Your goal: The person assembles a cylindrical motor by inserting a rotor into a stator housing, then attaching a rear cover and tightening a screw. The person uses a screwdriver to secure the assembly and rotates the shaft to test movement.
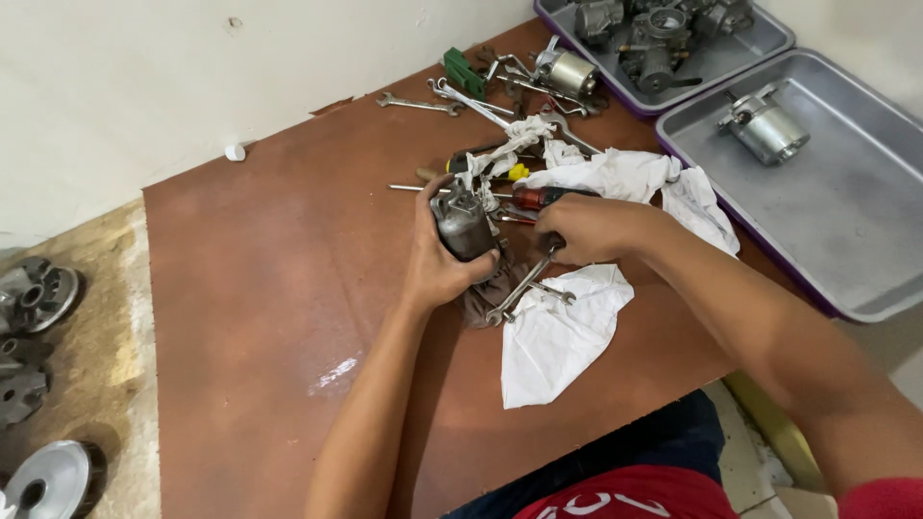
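Observation:
My left hand (437,259) grips a small grey metal carburetor (463,224) upright over the brown board (269,288). My right hand (591,229) holds a screwdriver with a red-brown handle (538,198), its tip pointing left at the carburetor. Just under both hands lie a combination wrench (524,285) and a dark rag, beside a white cloth (558,332).
More wrenches (418,103), screwdrivers, a white rag (625,178) and another carburetor (567,72) lie behind my hands. Two purple-edged metal trays at the right hold carburetors (764,127), (654,38). Round metal engine parts (34,293) sit on the floor at left.

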